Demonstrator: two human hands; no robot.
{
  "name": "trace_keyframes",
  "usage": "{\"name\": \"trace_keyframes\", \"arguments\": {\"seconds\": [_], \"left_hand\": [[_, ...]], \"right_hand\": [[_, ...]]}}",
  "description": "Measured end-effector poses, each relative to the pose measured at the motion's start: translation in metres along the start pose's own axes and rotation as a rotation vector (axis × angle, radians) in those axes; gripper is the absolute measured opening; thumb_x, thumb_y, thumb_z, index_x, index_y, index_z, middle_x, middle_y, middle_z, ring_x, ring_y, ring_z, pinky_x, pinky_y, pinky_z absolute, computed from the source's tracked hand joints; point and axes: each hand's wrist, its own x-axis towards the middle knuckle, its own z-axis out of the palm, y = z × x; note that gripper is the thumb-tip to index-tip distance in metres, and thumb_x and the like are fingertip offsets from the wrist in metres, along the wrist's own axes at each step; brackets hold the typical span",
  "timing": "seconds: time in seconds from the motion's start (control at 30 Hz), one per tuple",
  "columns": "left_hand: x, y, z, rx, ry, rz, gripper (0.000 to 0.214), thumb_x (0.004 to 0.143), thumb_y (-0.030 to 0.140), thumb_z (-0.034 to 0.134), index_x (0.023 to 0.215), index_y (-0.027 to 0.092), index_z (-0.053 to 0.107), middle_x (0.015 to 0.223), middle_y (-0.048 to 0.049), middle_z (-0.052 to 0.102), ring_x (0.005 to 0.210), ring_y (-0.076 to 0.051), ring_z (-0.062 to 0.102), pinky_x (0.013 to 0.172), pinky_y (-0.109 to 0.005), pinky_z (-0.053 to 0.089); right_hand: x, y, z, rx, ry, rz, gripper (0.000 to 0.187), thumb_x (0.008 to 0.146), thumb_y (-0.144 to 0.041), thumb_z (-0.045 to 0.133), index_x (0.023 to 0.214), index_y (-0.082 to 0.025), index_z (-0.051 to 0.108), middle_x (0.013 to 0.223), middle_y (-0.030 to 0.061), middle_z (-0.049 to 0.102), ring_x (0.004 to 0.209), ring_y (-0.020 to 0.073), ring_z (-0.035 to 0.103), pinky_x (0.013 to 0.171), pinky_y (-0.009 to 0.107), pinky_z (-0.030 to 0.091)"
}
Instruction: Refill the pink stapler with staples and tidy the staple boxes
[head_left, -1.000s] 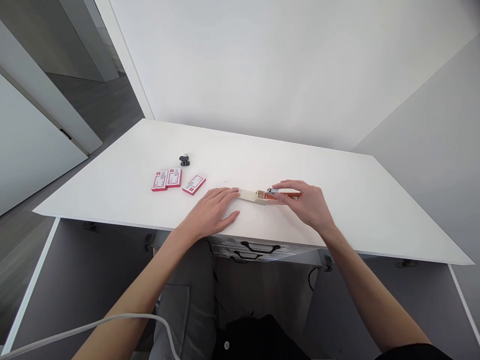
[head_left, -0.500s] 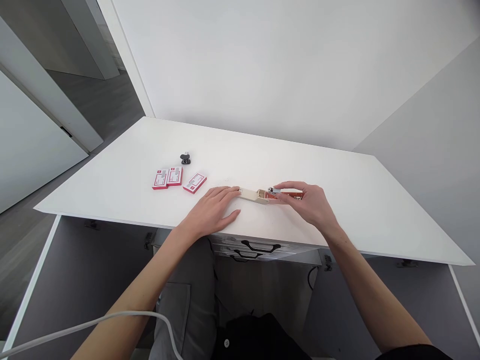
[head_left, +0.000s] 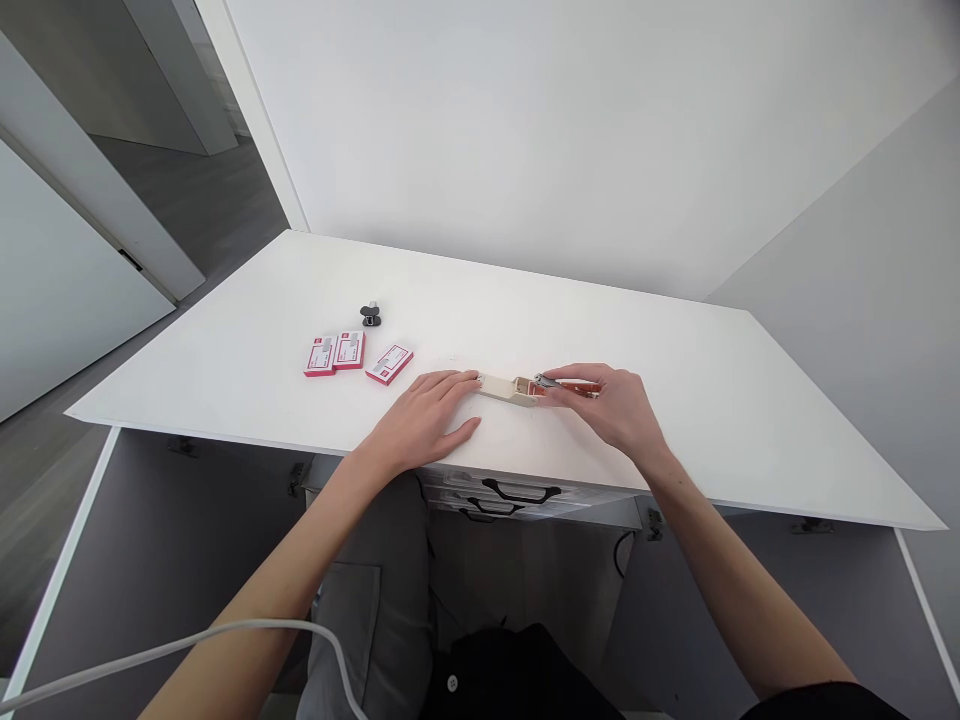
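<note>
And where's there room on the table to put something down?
The table is bare right of the right hand, out to its right edge, and behind the stapler, back to the wall. It's crowded around the left hand, three small boxes and a black gadget.

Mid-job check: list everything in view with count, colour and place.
Stapler: one, beige and orange, opened out, desk's front middle
Metal piece: one, grey, at the stapler's orange half
Boxes: three, white and red, left of the stapler
Tool: one, black, behind the boxes
Desk: one, white, centre
Handles: three, black, below the desk's front edge
Cable: one, white, lower left
Walls: two, pale, behind and right
Trousers: one pair, grey, bottom
Left hand: one, bare, fingertips on the stapler's beige end
Right hand: one, bare, pinching the metal piece
</note>
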Motion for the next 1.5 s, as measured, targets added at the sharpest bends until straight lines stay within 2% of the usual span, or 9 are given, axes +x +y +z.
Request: {"name": "trace_keyframes", "arguments": {"seconds": [0.17, 0.3, 0.43, 0.53, 0.67, 0.8, 1.03, 1.33, 1.5], "left_hand": [[0.000, 0.000, 0.000, 0.015, -0.001, 0.002, 0.046, 0.110, 0.044, 0.048, 0.150, 0.021, 0.055, 0.160, -0.0104, 0.060, 0.150, -0.029, 0.053, 0.126, -0.051, 0.043], [0.000, 0.001, -0.001, 0.006, -0.005, -0.006, 0.046, 0.110, 0.042, 0.049, 0.150, 0.022, 0.056, 0.160, -0.0096, 0.060, 0.150, -0.029, 0.054, 0.126, -0.051, 0.043], [0.000, 0.001, -0.001, 0.005, -0.005, -0.012, 0.046, 0.110, 0.042, 0.049, 0.151, 0.022, 0.055, 0.160, -0.0097, 0.060, 0.150, -0.029, 0.054, 0.126, -0.051, 0.043], [0.000, 0.001, -0.001, 0.016, -0.010, -0.011, 0.046, 0.110, 0.042, 0.049, 0.150, 0.021, 0.056, 0.160, -0.0101, 0.060, 0.150, -0.029, 0.053, 0.126, -0.050, 0.043], [0.000, 0.000, 0.000, 0.023, -0.007, -0.009, 0.045, 0.110, 0.041, 0.049, 0.149, 0.019, 0.056, 0.160, -0.0102, 0.060, 0.150, -0.029, 0.054, 0.126, -0.050, 0.044], [0.000, 0.000, 0.001, 0.024, -0.008, -0.012, 0.046, 0.109, 0.040, 0.049, 0.150, 0.019, 0.055, 0.159, -0.0108, 0.061, 0.149, -0.029, 0.054, 0.125, -0.050, 0.045], [-0.001, 0.000, 0.001, 0.022, -0.001, -0.031, 0.052, 0.107, 0.039, 0.052, 0.155, 0.016, 0.051, 0.155, -0.0136, 0.063, 0.148, -0.030, 0.056, 0.124, -0.049, 0.046], [-0.001, 0.001, -0.001, -0.001, 0.001, -0.044, 0.053, 0.107, 0.039, 0.052, 0.155, 0.018, 0.050, 0.155, -0.0136, 0.063, 0.147, -0.030, 0.058, 0.123, -0.049, 0.047], [-0.002, 0.000, 0.000, -0.003, 0.002, -0.042, 0.053, 0.107, 0.039, 0.051, 0.155, 0.019, 0.050, 0.155, -0.0137, 0.063, 0.145, -0.030, 0.059, 0.121, -0.050, 0.048]], "right_hand": [[-0.004, 0.001, 0.000, -0.038, 0.013, -0.049, 0.038, 0.083, -0.052, 0.088, 0.112, -0.028, 0.086, 0.125, 0.0068, 0.082, 0.103, 0.0310, 0.080, 0.098, 0.052, 0.066], [-0.012, 0.001, -0.005, -0.121, 0.040, -0.058, 0.042, 0.084, -0.060, 0.086, 0.108, -0.026, 0.082, 0.120, 0.0091, 0.082, 0.102, 0.0337, 0.081, 0.096, 0.054, 0.065], [-0.020, 0.006, -0.015, -0.153, 0.120, -0.098, 0.052, 0.087, -0.064, 0.082, 0.123, -0.027, 0.075, 0.132, 0.0104, 0.078, 0.112, 0.0347, 0.078, 0.100, 0.054, 0.062], [-0.025, 0.017, -0.023, -0.155, 0.175, -0.042, 0.058, 0.086, -0.066, 0.081, 0.128, -0.027, 0.072, 0.139, 0.0113, 0.075, 0.118, 0.0355, 0.074, 0.100, 0.055, 0.061], [-0.027, 0.037, -0.028, 0.010, 0.064, 0.116, 0.060, 0.084, -0.066, 0.082, 0.128, -0.026, 0.073, 0.130, 0.0116, 0.079, 0.104, 0.0320, 0.077, 0.092, 0.051, 0.062], [-0.027, 0.043, -0.022, 0.284, 0.012, 0.112, 0.056, 0.084, -0.060, 0.087, 0.124, -0.025, 0.073, 0.129, 0.0125, 0.080, 0.109, 0.0302, 0.076, 0.092, 0.048, 0.063], [-0.020, 0.023, -0.010, 0.389, 0.095, -0.033, 0.041, 0.087, -0.047, 0.088, 0.117, -0.026, 0.071, 0.120, 0.0099, 0.082, 0.119, 0.0302, 0.076, 0.103, 0.052, 0.061], [0.000, -0.010, 0.001, 0.225, 0.042, -0.112, 0.038, 0.091, -0.050, 0.081, 0.119, -0.027, 0.073, 0.116, 0.0067, 0.081, 0.101, 0.0275, 0.079, 0.097, 0.051, 0.063], [0.009, -0.023, 0.008, 0.066, 0.048, -0.154, 0.039, 0.089, -0.052, 0.081, 0.116, -0.025, 0.075, 0.117, 0.0076, 0.081, 0.086, 0.0245, 0.077, 0.085, 0.047, 0.064]]}}
